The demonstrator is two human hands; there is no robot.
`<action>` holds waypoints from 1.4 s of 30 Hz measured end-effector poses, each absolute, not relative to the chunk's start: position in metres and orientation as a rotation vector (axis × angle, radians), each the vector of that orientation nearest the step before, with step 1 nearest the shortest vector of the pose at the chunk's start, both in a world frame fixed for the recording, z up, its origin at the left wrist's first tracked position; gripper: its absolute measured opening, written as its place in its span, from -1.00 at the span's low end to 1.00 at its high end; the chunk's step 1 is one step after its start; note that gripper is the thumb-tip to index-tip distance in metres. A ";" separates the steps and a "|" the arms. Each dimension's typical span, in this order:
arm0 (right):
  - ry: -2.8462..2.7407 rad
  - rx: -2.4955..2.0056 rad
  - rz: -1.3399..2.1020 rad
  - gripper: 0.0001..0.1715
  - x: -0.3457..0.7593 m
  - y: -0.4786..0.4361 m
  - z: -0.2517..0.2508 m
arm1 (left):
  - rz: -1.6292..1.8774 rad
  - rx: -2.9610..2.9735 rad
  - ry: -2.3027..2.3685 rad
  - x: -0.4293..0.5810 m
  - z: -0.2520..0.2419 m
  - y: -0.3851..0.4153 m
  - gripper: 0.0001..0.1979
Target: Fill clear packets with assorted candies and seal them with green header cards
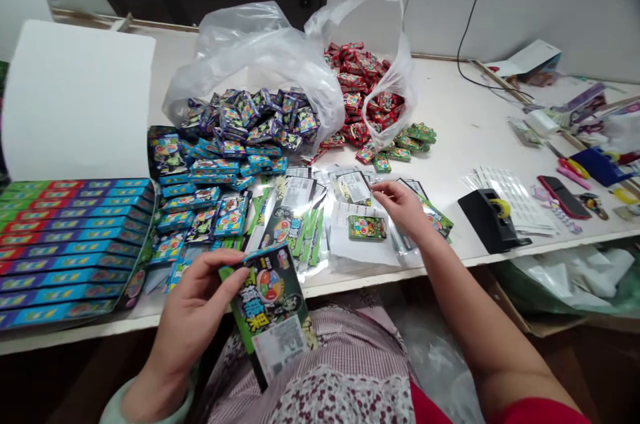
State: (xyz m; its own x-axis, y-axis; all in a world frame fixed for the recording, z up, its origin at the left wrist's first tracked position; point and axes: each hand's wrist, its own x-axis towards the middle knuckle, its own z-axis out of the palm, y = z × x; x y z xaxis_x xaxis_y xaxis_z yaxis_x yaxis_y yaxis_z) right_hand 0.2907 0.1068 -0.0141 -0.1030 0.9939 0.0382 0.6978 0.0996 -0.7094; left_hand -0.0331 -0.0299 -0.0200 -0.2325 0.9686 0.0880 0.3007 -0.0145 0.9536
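Note:
My left hand (193, 307) is closed round a green and black printed packet (270, 311) with a small blue box at its top, held over my lap. My right hand (400, 204) reaches onto the white table (465, 124), fingers pinched at clear plastic sleeves (350, 187) lying there. A small green box (367, 227) lies on a sleeve just below that hand. Flat printed packets (295, 224) are spread between my hands.
Left: a display carton of blue, red and green box rows (70, 251) with a white lid (77, 101). Behind: clear bags of purple boxes (250, 117) and red boxes (365, 87), loose green boxes (410, 141). Right: tape dispenser (490, 217), scissors (570, 167), label sheets (515, 197).

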 end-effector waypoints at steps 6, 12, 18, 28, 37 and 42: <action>-1.992 -1.858 0.666 -0.89 0.321 0.119 -0.040 | 1.275 1.311 1.607 -0.025 -0.022 -0.025 -0.83; -1.982 -1.869 0.676 -0.91 0.317 0.107 -0.044 | 1.293 1.364 1.592 -0.024 -0.018 -0.022 -0.85; -1.889 -1.740 0.801 -0.80 0.322 0.096 -0.020 | 1.331 1.441 1.530 -0.013 -0.011 -0.019 -0.89; -2.252 -0.794 1.484 -0.81 0.182 0.076 0.069 | 1.393 1.486 1.349 -0.001 -0.002 -0.024 -0.96; -2.253 -0.955 1.725 -0.77 0.158 0.087 0.051 | 1.434 1.479 1.303 -0.006 -0.009 -0.023 -0.89; -2.300 -1.009 1.656 -0.75 0.151 0.091 0.049 | 1.491 1.427 1.372 -0.002 -0.010 -0.020 -0.84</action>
